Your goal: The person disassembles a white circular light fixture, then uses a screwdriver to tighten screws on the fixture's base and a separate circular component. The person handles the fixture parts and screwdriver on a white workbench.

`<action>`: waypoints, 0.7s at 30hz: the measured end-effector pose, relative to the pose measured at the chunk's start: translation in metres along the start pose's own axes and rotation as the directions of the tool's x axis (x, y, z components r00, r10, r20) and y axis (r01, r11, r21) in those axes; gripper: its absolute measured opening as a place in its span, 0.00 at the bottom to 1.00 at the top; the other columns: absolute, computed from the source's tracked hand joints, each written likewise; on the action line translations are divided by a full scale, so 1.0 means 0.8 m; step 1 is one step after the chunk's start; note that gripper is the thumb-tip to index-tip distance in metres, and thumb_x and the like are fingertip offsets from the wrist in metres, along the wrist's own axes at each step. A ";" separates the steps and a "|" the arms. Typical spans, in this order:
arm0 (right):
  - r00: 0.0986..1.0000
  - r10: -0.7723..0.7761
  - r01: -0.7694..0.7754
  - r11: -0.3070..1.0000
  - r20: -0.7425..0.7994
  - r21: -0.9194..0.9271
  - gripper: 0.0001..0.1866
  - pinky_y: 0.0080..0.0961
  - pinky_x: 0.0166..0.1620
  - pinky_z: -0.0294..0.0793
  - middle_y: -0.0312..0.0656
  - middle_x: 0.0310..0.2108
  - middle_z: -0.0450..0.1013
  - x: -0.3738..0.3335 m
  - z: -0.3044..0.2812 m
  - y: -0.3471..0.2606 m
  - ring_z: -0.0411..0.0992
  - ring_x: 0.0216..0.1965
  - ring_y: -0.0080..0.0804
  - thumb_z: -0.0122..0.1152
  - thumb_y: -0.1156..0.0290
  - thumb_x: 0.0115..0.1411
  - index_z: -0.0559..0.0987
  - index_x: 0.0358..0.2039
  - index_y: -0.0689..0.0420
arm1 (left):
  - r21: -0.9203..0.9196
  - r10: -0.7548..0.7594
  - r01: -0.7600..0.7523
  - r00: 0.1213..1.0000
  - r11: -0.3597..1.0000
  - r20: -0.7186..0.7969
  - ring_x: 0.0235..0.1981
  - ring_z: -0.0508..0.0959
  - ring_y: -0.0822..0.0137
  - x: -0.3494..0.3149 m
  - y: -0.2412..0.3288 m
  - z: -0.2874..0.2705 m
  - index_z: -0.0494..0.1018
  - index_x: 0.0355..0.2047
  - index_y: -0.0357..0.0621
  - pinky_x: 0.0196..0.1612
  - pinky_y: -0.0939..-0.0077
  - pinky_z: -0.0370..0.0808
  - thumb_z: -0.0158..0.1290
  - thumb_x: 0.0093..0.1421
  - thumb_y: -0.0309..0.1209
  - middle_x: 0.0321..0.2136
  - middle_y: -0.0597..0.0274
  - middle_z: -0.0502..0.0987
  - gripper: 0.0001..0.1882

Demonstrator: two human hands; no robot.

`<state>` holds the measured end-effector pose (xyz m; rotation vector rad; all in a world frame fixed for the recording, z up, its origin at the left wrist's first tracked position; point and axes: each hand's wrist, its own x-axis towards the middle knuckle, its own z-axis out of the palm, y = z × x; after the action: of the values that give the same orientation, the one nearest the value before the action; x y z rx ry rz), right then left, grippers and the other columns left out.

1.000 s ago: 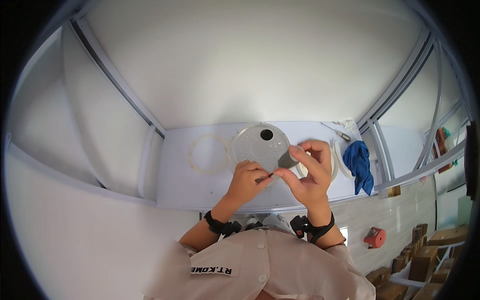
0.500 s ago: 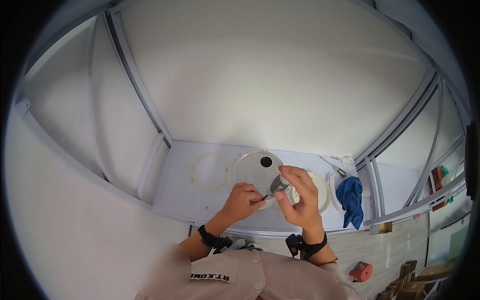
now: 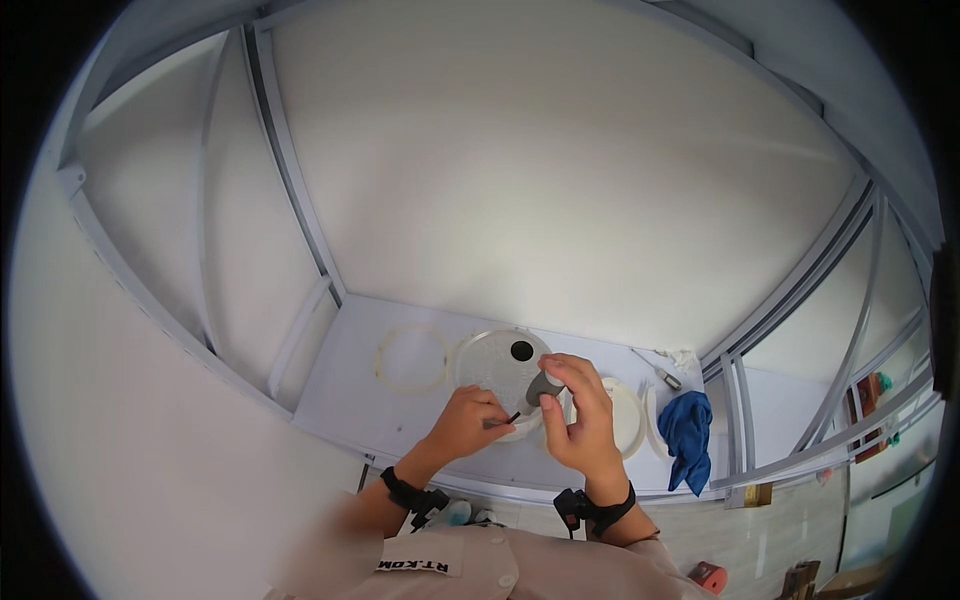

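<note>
A thin dark stick [image 3: 514, 418] with a greyish end is pinched in the fingers of my left hand [image 3: 463, 425]. My right hand [image 3: 583, 425] holds a small grey bottle-like piece [image 3: 542, 388] between thumb and fingers, close to the stick's tip. Whether the two touch, I cannot tell. Beneath and beyond the hands lies a clear round cover [image 3: 480, 365] with a black round spot [image 3: 521, 351] on it. To the right of my right hand is a white round plate-like part [image 3: 627, 418], partly hidden by that hand.
A thin pale ring [image 3: 378, 358] lies at the left of the white table [image 3: 345, 400]. On the right are a crumpled blue cloth [image 3: 686, 430], a curved white strip [image 3: 654, 420] and a screwdriver [image 3: 668, 379]. Metal framing [image 3: 300, 200] and white panels surround the table.
The view has shifted, so the table sits lower in the picture. The grey piece is tilted differently in my right hand. Both hands keep their hold.
</note>
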<state>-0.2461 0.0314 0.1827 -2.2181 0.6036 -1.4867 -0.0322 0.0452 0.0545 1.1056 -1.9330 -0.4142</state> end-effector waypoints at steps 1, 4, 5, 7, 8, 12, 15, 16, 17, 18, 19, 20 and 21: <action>1.000 0.005 -0.006 0.998 0.022 0.059 0.21 0.38 0.56 0.80 0.56 0.56 0.76 -0.001 -0.001 0.004 0.79 0.55 0.52 0.62 0.84 0.63 0.78 0.57 0.62 | 0.007 0.008 -0.008 1.000 1.000 -0.007 0.31 0.81 0.59 0.000 0.001 -0.001 0.86 0.26 0.46 0.41 0.61 0.75 0.75 0.51 0.32 0.27 0.66 0.83 0.07; 0.997 0.012 -0.027 0.982 0.078 0.189 0.21 0.39 0.58 0.80 0.56 0.58 0.76 -0.009 -0.007 0.007 0.79 0.56 0.52 0.60 0.84 0.63 0.78 0.57 0.63 | 0.020 -0.001 0.001 1.000 1.000 -0.013 0.32 0.81 0.59 0.000 0.005 -0.001 0.86 0.26 0.46 0.42 0.61 0.75 0.75 0.51 0.32 0.28 0.66 0.84 0.07; 0.996 0.010 -0.028 0.977 0.087 0.210 0.21 0.39 0.58 0.79 0.56 0.58 0.76 -0.011 -0.007 0.005 0.79 0.56 0.52 0.59 0.84 0.63 0.78 0.57 0.63 | 0.025 -0.003 0.004 1.000 1.000 -0.013 0.32 0.81 0.59 0.001 0.008 -0.002 0.86 0.26 0.46 0.42 0.61 0.75 0.75 0.51 0.32 0.28 0.66 0.84 0.08; 0.995 -0.001 -0.023 0.969 0.096 0.245 0.20 0.39 0.58 0.80 0.56 0.57 0.77 -0.011 -0.009 0.007 0.80 0.56 0.50 0.60 0.84 0.62 0.79 0.56 0.63 | 0.036 -0.010 0.010 1.000 0.999 -0.015 0.31 0.81 0.59 0.001 0.012 -0.005 0.87 0.26 0.46 0.43 0.60 0.75 0.75 0.51 0.32 0.28 0.65 0.84 0.08; 0.996 -0.009 -0.015 0.966 0.092 0.259 0.20 0.38 0.57 0.80 0.56 0.57 0.77 -0.012 -0.011 0.009 0.80 0.55 0.49 0.60 0.85 0.62 0.79 0.55 0.63 | 0.035 -0.008 0.008 1.000 0.999 -0.021 0.31 0.81 0.59 0.001 0.013 -0.004 0.86 0.26 0.46 0.43 0.60 0.75 0.75 0.50 0.32 0.28 0.65 0.84 0.08; 0.996 -0.042 0.014 0.949 0.080 0.314 0.17 0.35 0.54 0.82 0.55 0.54 0.79 -0.010 -0.018 0.010 0.82 0.50 0.46 0.67 0.84 0.60 0.81 0.51 0.64 | 0.024 -0.033 0.034 0.999 0.999 -0.027 0.31 0.81 0.59 0.001 0.015 -0.001 0.86 0.26 0.46 0.42 0.62 0.76 0.75 0.50 0.32 0.28 0.65 0.83 0.08; 0.995 -0.085 0.067 0.957 0.051 0.283 0.17 0.33 0.52 0.82 0.53 0.53 0.80 -0.010 -0.013 0.009 0.82 0.48 0.43 0.71 0.82 0.60 0.81 0.50 0.64 | 0.013 -0.035 0.036 0.999 0.999 -0.038 0.31 0.81 0.59 0.000 0.013 0.001 0.86 0.26 0.46 0.40 0.63 0.76 0.75 0.49 0.32 0.27 0.65 0.83 0.08; 0.996 -0.073 0.056 0.960 0.053 0.275 0.17 0.33 0.52 0.82 0.53 0.53 0.80 -0.014 -0.012 0.010 0.82 0.48 0.43 0.71 0.81 0.60 0.81 0.50 0.64 | 0.008 -0.029 0.029 0.999 1.000 -0.045 0.31 0.81 0.59 -0.002 0.011 0.003 0.86 0.26 0.46 0.40 0.63 0.76 0.75 0.49 0.32 0.27 0.65 0.83 0.08; 0.996 -0.066 0.048 0.963 0.057 0.267 0.16 0.33 0.52 0.82 0.53 0.53 0.80 -0.016 -0.010 0.014 0.83 0.48 0.43 0.72 0.81 0.61 0.81 0.50 0.64 | 0.015 -0.026 0.026 0.998 1.000 -0.051 0.31 0.81 0.59 -0.003 0.008 0.004 0.86 0.26 0.46 0.40 0.63 0.76 0.75 0.49 0.31 0.27 0.65 0.83 0.08; 0.996 -0.058 0.040 0.965 0.061 0.259 0.16 0.33 0.52 0.82 0.52 0.53 0.80 -0.018 -0.009 0.015 0.83 0.48 0.43 0.72 0.80 0.61 0.81 0.50 0.64 | 0.022 -0.022 0.023 0.998 0.999 -0.057 0.31 0.81 0.59 -0.004 0.005 0.006 0.86 0.26 0.46 0.40 0.63 0.76 0.75 0.49 0.31 0.27 0.65 0.83 0.08; 0.997 -0.044 0.026 0.970 0.067 0.241 0.17 0.34 0.52 0.82 0.53 0.53 0.80 -0.019 -0.011 0.013 0.82 0.49 0.45 0.71 0.81 0.62 0.81 0.52 0.63 | 0.028 -0.019 0.021 0.998 0.999 -0.063 0.31 0.81 0.59 -0.006 0.003 0.007 0.86 0.26 0.46 0.40 0.63 0.76 0.76 0.49 0.31 0.27 0.65 0.83 0.08; 0.997 -0.032 0.015 0.975 0.073 0.223 0.18 0.35 0.53 0.82 0.53 0.54 0.79 -0.019 -0.013 0.012 0.82 0.51 0.47 0.69 0.81 0.63 0.80 0.53 0.63 | 0.037 -0.012 0.015 0.998 0.999 -0.065 0.31 0.81 0.59 -0.006 0.005 0.007 0.86 0.26 0.46 0.39 0.63 0.76 0.76 0.49 0.32 0.27 0.65 0.83 0.08; 0.997 -0.020 0.003 0.979 0.078 0.206 0.18 0.36 0.54 0.82 0.53 0.55 0.79 -0.019 -0.014 0.010 0.81 0.52 0.48 0.68 0.81 0.64 0.79 0.55 0.62 | 0.046 -0.006 0.009 0.998 0.999 -0.067 0.31 0.80 0.59 -0.005 0.006 0.007 0.86 0.26 0.46 0.39 0.63 0.75 0.76 0.49 0.32 0.27 0.65 0.83 0.08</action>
<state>-0.2628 0.0323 0.1703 -2.1127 0.3929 -1.3906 -0.0386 0.0503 0.0520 1.1428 -1.8886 -0.3342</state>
